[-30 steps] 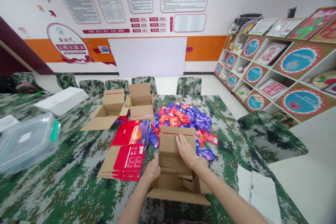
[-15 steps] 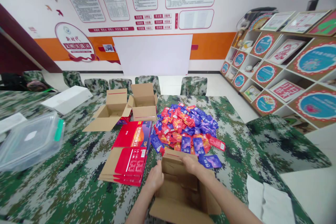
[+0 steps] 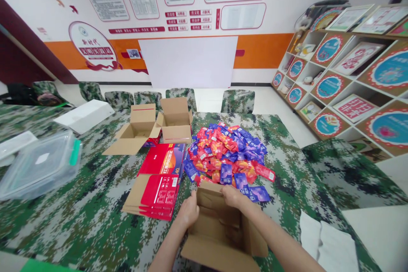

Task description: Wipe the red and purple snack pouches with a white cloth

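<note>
We logged the cardboard box (image 3: 219, 233) at the near edge of the tabletop (image 3: 79, 221), right in front of the person, open on top, with its far flap (image 3: 212, 195) standing up. The left hand (image 3: 188, 212) had its grip closed on the flap's left edge, fingers curled round the board. The right hand (image 3: 232, 196) had its grip folded over the flap's top edge, and the fingertips were hidden behind the board. Both grips were shut on the box and held nothing else.

Our judgement on handling was that the box was empty corrugated board, so light. It would be stiff across the panels and floppy at the creases. It was not slippery and not fragile, though a hard squeeze would dent it. We thought the best hold was on panel edges or corners near a fold, not mid-flap (thin board buckles there).

Just beyond the flap lay a pile of red and blue sachets (image 3: 228, 157), the nearest ones almost touching it. A stack of flat red cartons (image 3: 156, 195) lay just to the left. Two open boxes (image 3: 153, 129) sat further back. A clear plastic tub (image 3: 41, 163) sat well off to the left, and white sheets (image 3: 328, 242) lay to the right.
</note>
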Demonstrator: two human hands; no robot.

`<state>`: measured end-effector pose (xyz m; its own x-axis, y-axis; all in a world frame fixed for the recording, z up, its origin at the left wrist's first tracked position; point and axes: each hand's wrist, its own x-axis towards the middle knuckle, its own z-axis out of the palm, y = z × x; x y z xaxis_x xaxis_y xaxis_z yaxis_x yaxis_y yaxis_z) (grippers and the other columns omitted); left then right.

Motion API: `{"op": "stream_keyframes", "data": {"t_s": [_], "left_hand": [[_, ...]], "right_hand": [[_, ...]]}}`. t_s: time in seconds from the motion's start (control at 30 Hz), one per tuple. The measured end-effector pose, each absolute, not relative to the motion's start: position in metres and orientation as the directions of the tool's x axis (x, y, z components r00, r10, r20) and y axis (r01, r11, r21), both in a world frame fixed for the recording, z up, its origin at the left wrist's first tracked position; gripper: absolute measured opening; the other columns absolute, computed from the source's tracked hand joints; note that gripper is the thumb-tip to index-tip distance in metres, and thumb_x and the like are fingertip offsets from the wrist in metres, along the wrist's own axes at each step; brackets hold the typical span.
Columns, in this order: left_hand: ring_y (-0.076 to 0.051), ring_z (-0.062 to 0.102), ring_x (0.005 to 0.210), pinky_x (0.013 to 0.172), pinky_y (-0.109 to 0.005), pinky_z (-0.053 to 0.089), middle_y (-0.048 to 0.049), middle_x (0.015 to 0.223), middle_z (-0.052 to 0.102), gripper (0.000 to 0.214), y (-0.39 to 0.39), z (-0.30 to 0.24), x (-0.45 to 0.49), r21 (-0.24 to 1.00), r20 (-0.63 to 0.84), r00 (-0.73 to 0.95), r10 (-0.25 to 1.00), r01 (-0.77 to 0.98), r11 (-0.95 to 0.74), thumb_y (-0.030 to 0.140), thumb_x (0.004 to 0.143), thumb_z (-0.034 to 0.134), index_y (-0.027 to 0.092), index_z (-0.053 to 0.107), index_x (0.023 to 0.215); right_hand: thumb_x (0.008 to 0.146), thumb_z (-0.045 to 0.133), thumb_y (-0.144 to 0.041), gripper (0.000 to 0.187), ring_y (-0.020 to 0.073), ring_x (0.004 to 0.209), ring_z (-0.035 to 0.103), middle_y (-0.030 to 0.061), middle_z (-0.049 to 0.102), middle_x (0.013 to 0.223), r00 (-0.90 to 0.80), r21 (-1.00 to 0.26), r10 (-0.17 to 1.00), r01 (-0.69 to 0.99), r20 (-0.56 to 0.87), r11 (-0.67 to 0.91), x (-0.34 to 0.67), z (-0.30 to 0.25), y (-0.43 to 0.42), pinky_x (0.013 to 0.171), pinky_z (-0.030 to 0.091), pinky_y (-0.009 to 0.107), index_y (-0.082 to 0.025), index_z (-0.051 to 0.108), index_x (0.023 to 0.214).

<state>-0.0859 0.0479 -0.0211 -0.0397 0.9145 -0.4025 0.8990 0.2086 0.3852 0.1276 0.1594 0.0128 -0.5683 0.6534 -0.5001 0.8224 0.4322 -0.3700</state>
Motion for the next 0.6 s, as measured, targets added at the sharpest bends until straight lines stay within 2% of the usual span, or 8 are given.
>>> {"op": "stream_keyframes", "data": {"t_s": [0.07,0.13,0.2,0.27,0.33,0.4,0.47,0.6], "left_hand": [[-0.026,0.062,0.092,0.081,-0.031,0.041,-0.0133,0.094,0.065,0.040,0.048,-0.018,-0.088,0.406,-0.405,-0.046,0.913,0.886,0.225,0.009,0.079,0.043,0.013,0.036,0.118],[-0.024,0.062,0.091,0.080,-0.029,0.042,-0.0121,0.094,0.065,0.037,0.049,-0.014,-0.093,0.425,-0.404,-0.062,0.913,0.871,0.248,0.009,0.079,0.044,0.014,0.036,0.115],[-0.023,0.062,0.093,0.080,-0.028,0.042,-0.0122,0.097,0.064,0.036,0.051,-0.011,-0.101,0.425,-0.402,-0.090,0.911,0.863,0.272,0.009,0.080,0.043,0.015,0.036,0.114],[-0.023,0.062,0.094,0.079,-0.029,0.043,-0.0135,0.098,0.063,0.035,0.056,-0.010,-0.108,0.413,-0.399,-0.122,0.909,0.861,0.297,0.009,0.080,0.042,0.014,0.034,0.114],[-0.025,0.062,0.095,0.078,-0.030,0.043,-0.0146,0.099,0.063,0.034,0.059,-0.011,-0.113,0.401,-0.395,-0.148,0.907,0.861,0.315,0.009,0.081,0.040,0.013,0.034,0.114],[-0.025,0.062,0.095,0.077,-0.030,0.044,-0.0147,0.099,0.062,0.032,0.061,-0.013,-0.115,0.391,-0.399,-0.161,0.903,0.861,0.326,0.009,0.081,0.041,0.013,0.034,0.112],[-0.025,0.062,0.095,0.077,-0.030,0.044,-0.0144,0.098,0.063,0.032,0.060,-0.016,-0.115,0.383,-0.407,-0.169,0.898,0.861,0.335,0.009,0.080,0.042,0.013,0.034,0.111],[-0.026,0.062,0.094,0.077,-0.032,0.044,-0.0144,0.098,0.063,0.032,0.057,-0.018,-0.111,0.378,-0.417,-0.165,0.894,0.863,0.336,0.010,0.080,0.043,0.013,0.033,0.110]], "right_hand": [[0.071,0.052,-0.011,0.044,0.0273,0.110,0.054,0.0141,0.062,0.115,-0.584,-0.367,0.651,0.812,-0.485,0.454,0.128,0.023,0.155,0.092,0.042,0.037,-0.016,0.060,0.114],[0.074,0.051,-0.013,0.055,0.0282,0.121,0.045,0.0174,0.051,0.129,-0.626,-0.373,0.673,0.778,-0.393,0.505,0.128,0.039,0.145,0.100,0.036,0.040,-0.012,0.047,0.128],[0.079,0.045,-0.016,0.055,0.0267,0.128,0.036,0.0179,0.044,0.136,-0.688,-0.403,0.691,0.709,-0.220,0.578,0.126,0.058,0.132,0.106,0.027,0.041,-0.010,0.040,0.134],[0.085,0.041,-0.024,0.048,0.0251,0.124,0.041,0.0159,0.051,0.130,-0.755,-0.473,0.642,0.618,-0.133,0.628,0.125,0.075,0.116,0.106,0.028,0.039,-0.012,0.044,0.131],[0.085,0.045,-0.043,0.052,0.0260,0.116,0.050,0.0146,0.057,0.122,-0.811,-0.562,0.526,0.568,-0.256,0.602,0.124,0.086,0.104,0.101,0.035,0.036,-0.014,0.049,0.128],[0.075,0.051,-0.060,0.072,0.0280,0.111,0.054,0.0152,0.057,0.124,-0.806,-0.616,0.372,0.592,-0.461,0.520,0.123,0.088,0.097,0.095,0.041,0.035,-0.014,0.048,0.130],[0.068,0.053,-0.069,0.088,0.0294,0.114,0.053,0.0166,0.052,0.130,-0.752,-0.619,0.255,0.650,-0.608,0.440,0.124,0.082,0.093,0.095,0.041,0.034,-0.012,0.042,0.135],[0.065,0.050,-0.074,0.095,0.0291,0.117,0.050,0.0174,0.049,0.133,-0.708,-0.613,0.157,0.684,-0.688,0.395,0.127,0.062,0.080,0.096,0.040,0.034,-0.012,0.039,0.137]]}}
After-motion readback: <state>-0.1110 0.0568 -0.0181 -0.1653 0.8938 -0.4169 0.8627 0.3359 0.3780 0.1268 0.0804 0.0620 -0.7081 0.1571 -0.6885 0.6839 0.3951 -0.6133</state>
